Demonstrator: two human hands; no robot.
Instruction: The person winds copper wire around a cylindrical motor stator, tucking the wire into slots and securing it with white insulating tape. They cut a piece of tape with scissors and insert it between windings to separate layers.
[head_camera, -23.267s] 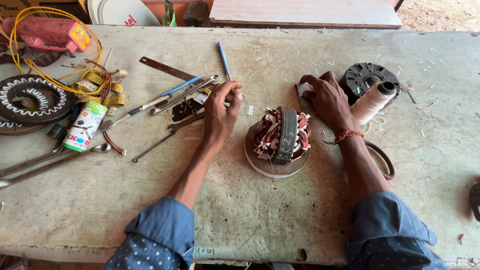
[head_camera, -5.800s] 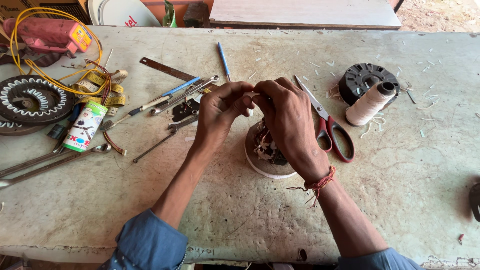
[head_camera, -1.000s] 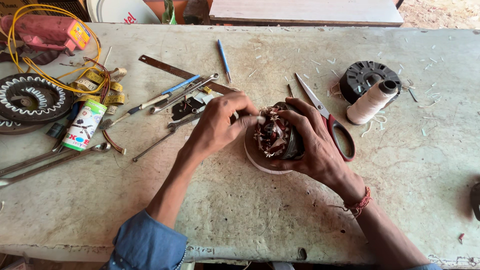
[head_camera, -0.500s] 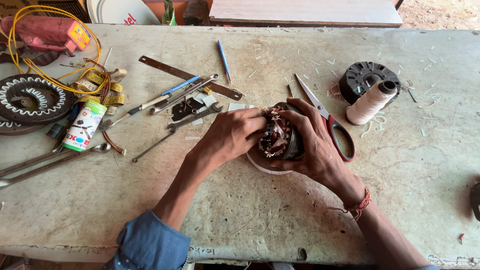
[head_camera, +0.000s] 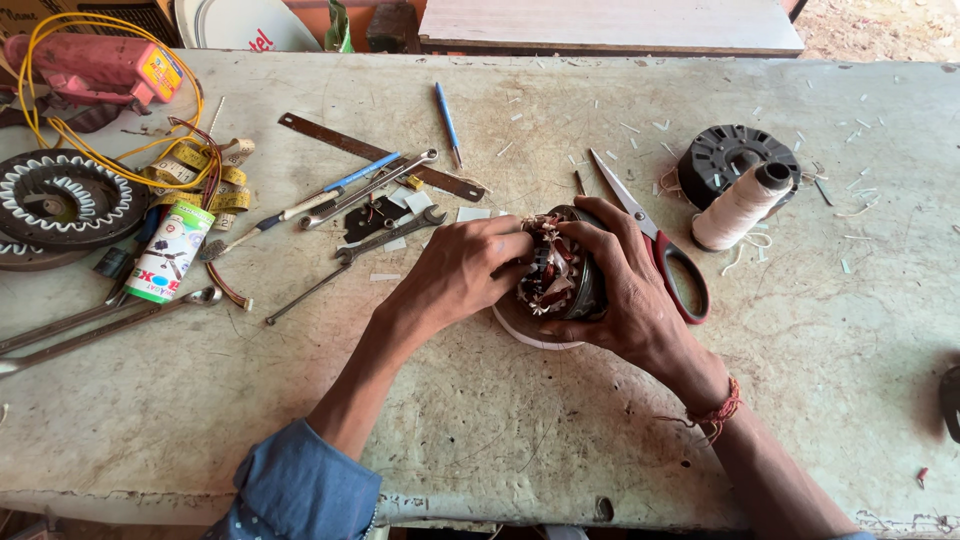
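Head view shows the left hand (head_camera: 455, 272) and right hand (head_camera: 625, 285) clamped together on the wound stator (head_camera: 555, 275) between them, coils seemingly half dressed, scissors (head_camera: 655, 240) idle just beyond the right hand.

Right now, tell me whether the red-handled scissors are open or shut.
Shut, apparently: the scissors lie flat on the table beside the right hand, blades together in one point.

Hidden and cut-off parts at the workbench
Both hands covered much of the wound motor coil (head_camera: 556, 277); the frame's edges cropped the white plate (head_camera: 245, 22), a dark object (head_camera: 951, 400) and long wrenches (head_camera: 60, 335)
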